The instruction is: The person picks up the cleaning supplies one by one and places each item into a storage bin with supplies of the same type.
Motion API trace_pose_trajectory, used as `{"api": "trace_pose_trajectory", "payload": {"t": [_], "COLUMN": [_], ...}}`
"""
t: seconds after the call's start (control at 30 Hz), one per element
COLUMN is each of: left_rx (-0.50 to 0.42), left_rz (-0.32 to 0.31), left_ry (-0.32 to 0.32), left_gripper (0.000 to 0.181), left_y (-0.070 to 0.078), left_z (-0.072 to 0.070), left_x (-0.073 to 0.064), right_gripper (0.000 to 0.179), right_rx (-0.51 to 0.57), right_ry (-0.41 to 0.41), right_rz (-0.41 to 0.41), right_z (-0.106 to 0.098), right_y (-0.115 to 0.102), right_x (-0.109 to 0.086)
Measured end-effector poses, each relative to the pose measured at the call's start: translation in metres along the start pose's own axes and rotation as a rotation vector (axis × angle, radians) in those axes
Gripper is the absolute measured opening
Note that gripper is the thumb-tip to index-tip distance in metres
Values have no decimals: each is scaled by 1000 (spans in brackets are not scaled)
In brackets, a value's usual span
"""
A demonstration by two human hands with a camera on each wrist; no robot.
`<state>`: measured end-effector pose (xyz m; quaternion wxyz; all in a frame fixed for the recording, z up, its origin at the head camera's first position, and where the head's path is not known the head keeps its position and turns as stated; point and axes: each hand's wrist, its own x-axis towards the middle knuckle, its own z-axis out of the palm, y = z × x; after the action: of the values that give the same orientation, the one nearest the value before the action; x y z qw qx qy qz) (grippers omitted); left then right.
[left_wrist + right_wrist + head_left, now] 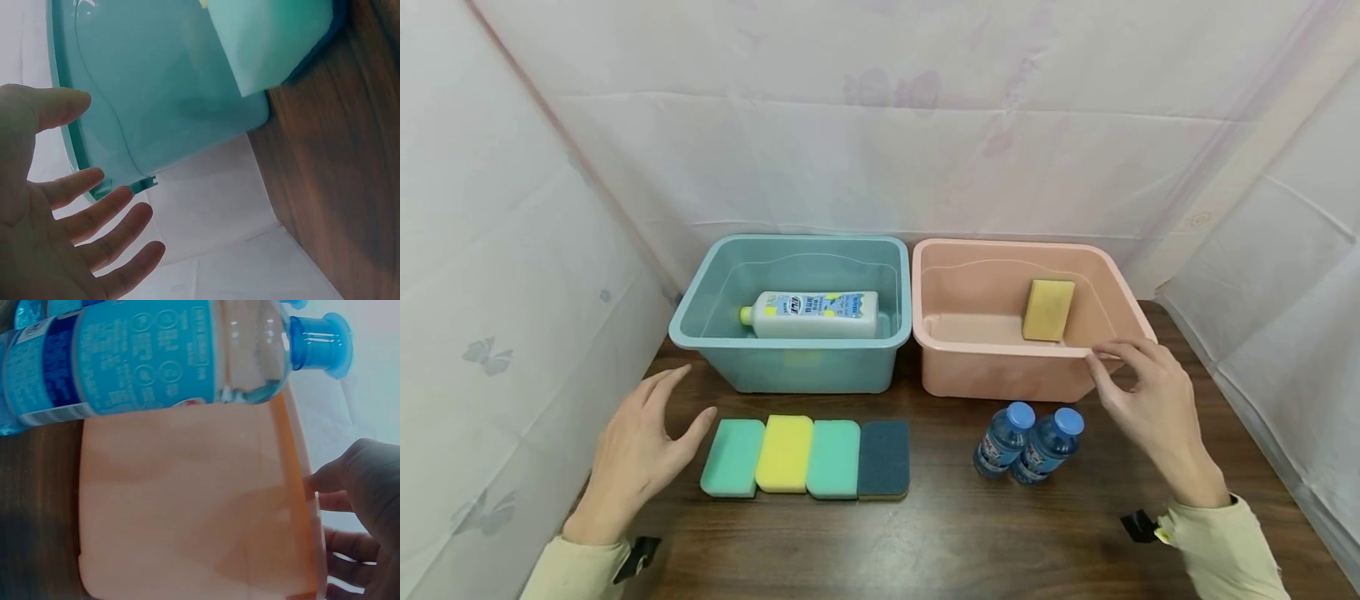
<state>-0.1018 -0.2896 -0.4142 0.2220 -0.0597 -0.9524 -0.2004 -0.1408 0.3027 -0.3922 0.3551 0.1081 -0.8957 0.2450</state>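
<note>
With one yellow sponge (1048,309) already in the pink bin (1000,379) and a detergent bottle (812,314) in the teal bin (790,367), four sponges (806,457) and two water bottles (1028,442) remain on the counter (940,533), while the left hand (640,450) hovers released near the sponges and the right hand (1150,408) touches the pink rim with loose fingers, grasping nothing.

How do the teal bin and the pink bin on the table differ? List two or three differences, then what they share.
The teal bin holds a white bottle lying on its side; the pink bin holds a yellow sponge leaning on its back wall. The right hand has its fingers at the pink bin's front rim; the left hand hovers open, short of the teal bin. Both are rectangular, open-topped, side by side.
</note>
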Motion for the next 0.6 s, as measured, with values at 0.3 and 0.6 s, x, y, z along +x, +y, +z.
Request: {"api": "trace_pose_trajectory", "payload": {"t": [0.3, 0.6], "left_rx": [-14, -13], "left_rz": [-15, -19], "left_ry": [-66, -138], "left_gripper": [63, 61], "left_y": [-1, -2], "left_z": [5, 11], "left_x": [-6, -11], "right_gripper": [17, 17], "right_rx": [-11, 6], "right_ry": [-25, -7], "right_rz": [59, 90], "right_z": [-1, 2], "right_y": [-5, -7], "right_x": [1, -1]}}
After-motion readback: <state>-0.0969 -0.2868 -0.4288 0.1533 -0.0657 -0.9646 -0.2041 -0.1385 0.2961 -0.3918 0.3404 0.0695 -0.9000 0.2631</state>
